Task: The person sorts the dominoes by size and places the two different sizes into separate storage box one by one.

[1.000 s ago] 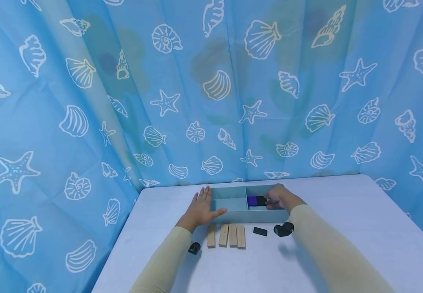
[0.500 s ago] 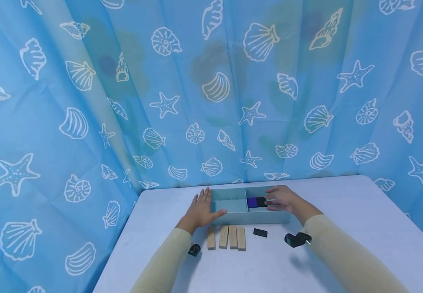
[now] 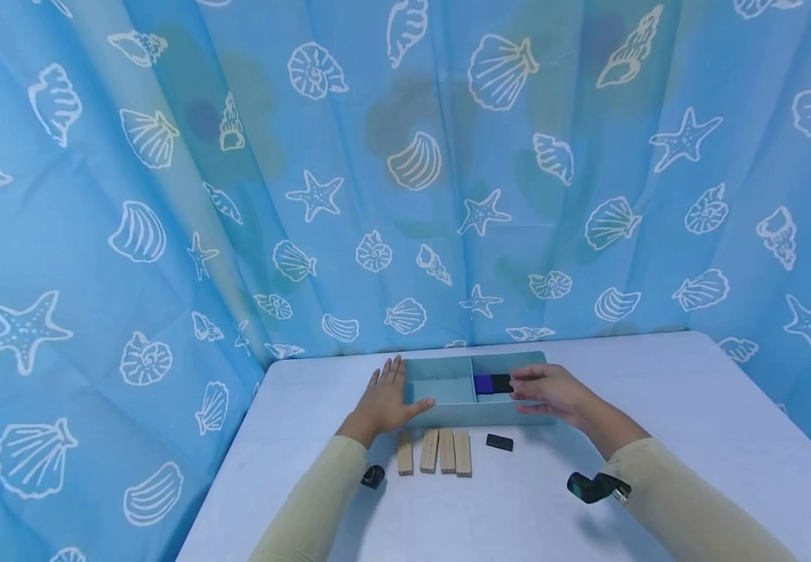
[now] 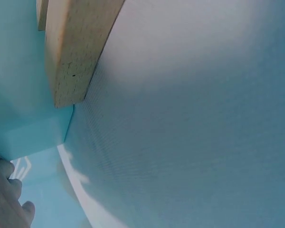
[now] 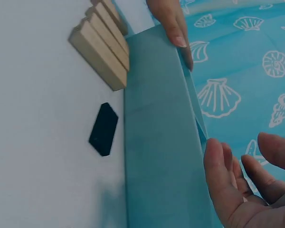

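A grey-blue box (image 3: 447,415) with two compartments stands on the table. My left hand (image 3: 382,402) rests on its left end, fingers spread and the thumb over the front rim. At the right end, my right hand (image 3: 556,393) has its fingers loosely extended, holding nothing; in the right wrist view its fingertips are close to the box's rim. A purple block (image 3: 484,384) and a black block (image 3: 501,383) lie side by side in the right compartment, partly bordered by the right fingers. The left compartment's floor shows bare.
Several wooden blocks (image 3: 446,453) lie in front of the box, on the left. Right of them lies a small black block (image 3: 499,442). A blue curtain (image 3: 405,195) with shell prints hangs behind the white table (image 3: 489,515). Each wrist carries a small black camera (image 3: 595,488).
My right hand has drawn back from inside the right compartment toward the box's front right, its fingers loosening. My left hand stays in place. The purple and black blocks stay in the compartment.
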`<action>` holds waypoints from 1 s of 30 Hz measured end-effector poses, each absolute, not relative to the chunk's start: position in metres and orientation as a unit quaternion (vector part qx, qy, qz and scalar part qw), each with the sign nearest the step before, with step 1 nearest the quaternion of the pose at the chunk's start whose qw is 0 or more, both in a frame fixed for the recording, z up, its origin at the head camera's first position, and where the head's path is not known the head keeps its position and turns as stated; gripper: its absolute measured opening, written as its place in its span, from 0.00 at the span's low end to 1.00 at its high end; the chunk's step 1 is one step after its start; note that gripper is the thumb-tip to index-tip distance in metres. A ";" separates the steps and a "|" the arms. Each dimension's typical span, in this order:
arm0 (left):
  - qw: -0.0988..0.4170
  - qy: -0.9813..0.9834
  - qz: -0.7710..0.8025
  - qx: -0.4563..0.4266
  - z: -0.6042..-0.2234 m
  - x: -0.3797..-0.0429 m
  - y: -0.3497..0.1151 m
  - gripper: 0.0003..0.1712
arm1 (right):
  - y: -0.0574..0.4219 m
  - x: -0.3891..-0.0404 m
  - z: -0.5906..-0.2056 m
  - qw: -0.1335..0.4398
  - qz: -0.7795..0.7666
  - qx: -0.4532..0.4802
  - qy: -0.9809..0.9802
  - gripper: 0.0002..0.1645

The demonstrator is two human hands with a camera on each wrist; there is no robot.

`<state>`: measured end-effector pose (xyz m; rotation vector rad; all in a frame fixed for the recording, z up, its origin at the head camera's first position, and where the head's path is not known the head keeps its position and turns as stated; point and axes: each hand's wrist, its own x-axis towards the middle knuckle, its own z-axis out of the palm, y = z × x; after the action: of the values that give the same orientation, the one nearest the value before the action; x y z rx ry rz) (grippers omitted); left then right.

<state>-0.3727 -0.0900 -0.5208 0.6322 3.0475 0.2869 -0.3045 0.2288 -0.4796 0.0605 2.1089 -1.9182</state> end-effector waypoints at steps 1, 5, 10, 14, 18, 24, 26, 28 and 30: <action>0.009 0.975 0.093 0.203 -0.521 -0.373 -0.090 0.62 | 0.230 -0.302 -0.480 0.144 -0.668 0.019 0.730 0.30; 0.010 0.974 0.096 0.205 -0.521 -0.373 -0.091 0.63 | 0.233 -0.291 -0.484 0.147 -0.678 0.013 0.720 0.30; 0.007 0.974 0.099 0.203 -0.522 -0.373 -0.092 0.63 | 0.231 -0.281 -0.495 0.152 -0.700 0.021 0.698 0.30; 0.007 0.974 0.106 0.202 -0.522 -0.373 -0.092 0.63 | 0.228 -0.276 -0.503 0.151 -0.701 0.019 0.697 0.29; 0.010 0.974 0.106 0.199 -0.523 -0.373 -0.092 0.63 | 0.226 -0.271 -0.510 0.147 -0.695 0.021 0.703 0.26; 0.012 0.975 0.104 0.197 -0.523 -0.374 -0.091 0.63 | 0.222 -0.267 -0.519 0.149 -0.685 0.028 0.713 0.26; 0.013 0.975 0.104 0.196 -0.524 -0.374 -0.091 0.63 | 0.221 -0.266 -0.521 0.153 -0.680 0.025 0.717 0.27; 0.014 0.975 0.104 0.194 -0.524 -0.375 -0.090 0.63 | 0.220 -0.264 -0.522 0.158 -0.674 0.021 0.722 0.27; 0.014 0.975 0.106 0.194 -0.524 -0.375 -0.090 0.63 | 0.219 -0.263 -0.524 0.163 -0.669 0.015 0.725 0.27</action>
<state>-0.3749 -0.0902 -0.5242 0.6030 3.0373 0.3288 -0.2627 0.2187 -0.5240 0.0415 2.0693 -1.9078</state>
